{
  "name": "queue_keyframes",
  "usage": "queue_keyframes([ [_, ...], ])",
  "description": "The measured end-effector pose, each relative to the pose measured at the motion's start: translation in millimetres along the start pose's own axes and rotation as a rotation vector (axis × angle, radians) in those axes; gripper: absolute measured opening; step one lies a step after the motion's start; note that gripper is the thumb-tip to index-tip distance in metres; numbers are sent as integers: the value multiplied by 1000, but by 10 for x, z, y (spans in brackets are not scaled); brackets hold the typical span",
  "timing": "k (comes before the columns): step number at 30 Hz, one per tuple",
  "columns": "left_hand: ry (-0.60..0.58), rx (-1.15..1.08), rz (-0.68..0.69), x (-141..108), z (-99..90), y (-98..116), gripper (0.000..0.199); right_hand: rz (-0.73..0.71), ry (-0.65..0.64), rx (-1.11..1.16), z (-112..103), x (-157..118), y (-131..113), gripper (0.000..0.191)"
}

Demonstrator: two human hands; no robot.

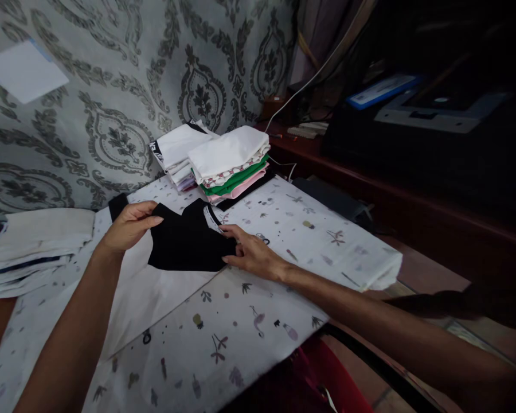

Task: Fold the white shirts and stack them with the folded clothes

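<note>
A black and white shirt (189, 241) lies on the table, its black upper part towards the back and its white body stretching to the front left. With thumb and fingers closed, my left hand (131, 223) pinches the left edge of the black part. At the right edge, near the collar with its pale inner band, my right hand (251, 252) grips the black cloth between thumb and fingers. Just beyond the shirt rises a stack of folded clothes (230, 152) in white, green and pink. Another folded pile (183, 146), white on top, touches it on the left.
A patterned cloth (292, 229) covers the table. Folded white garments (47, 235) sit at its left side. Behind stands a patterned curtain (120, 115) with a white card (26, 71). A dark wooden shelf (339, 172) runs along the right, with a white cable (309, 80) above it.
</note>
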State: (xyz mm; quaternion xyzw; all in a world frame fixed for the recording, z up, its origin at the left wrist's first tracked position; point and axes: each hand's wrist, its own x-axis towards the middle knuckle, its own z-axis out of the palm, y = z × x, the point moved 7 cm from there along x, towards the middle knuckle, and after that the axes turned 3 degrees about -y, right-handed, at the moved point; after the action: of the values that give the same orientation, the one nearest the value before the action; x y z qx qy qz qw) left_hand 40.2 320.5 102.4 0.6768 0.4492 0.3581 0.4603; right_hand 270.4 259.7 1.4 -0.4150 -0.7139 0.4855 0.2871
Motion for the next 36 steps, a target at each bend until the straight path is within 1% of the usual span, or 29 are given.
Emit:
queue_keyframes([
  [2,-21,1,0,-4,-1,25,33,21,-12,113,28,21,33,64],
  [5,-21,58,12,12,-47,3,32,109,-75,232,79,28,111,51],
  [8,2,176,19,58,-100,-89,32,161,-126,189,76,3,136,34],
  [10,9,265,3,103,-99,-189,33,155,-111,130,27,-14,118,28],
  [13,-6,363,-35,181,-34,-387,32,149,-76,78,-42,-26,98,22],
  [17,-44,478,-83,283,68,-666,31,148,-62,60,-61,-17,104,23],
  [20,-43,587,-80,348,80,-776,28,142,-56,72,-56,-8,109,26],
  [25,-29,756,-77,408,83,-814,21,128,-29,58,-78,-14,88,29],
  [29,13,924,-92,425,109,-842,14,136,-17,70,-87,-10,109,30],
  [34,3,918,-102,419,127,-905,13,131,-14,90,-84,10,129,24],
  [36,5,915,-103,412,120,-919,13,157,9,147,-109,13,149,22],
])
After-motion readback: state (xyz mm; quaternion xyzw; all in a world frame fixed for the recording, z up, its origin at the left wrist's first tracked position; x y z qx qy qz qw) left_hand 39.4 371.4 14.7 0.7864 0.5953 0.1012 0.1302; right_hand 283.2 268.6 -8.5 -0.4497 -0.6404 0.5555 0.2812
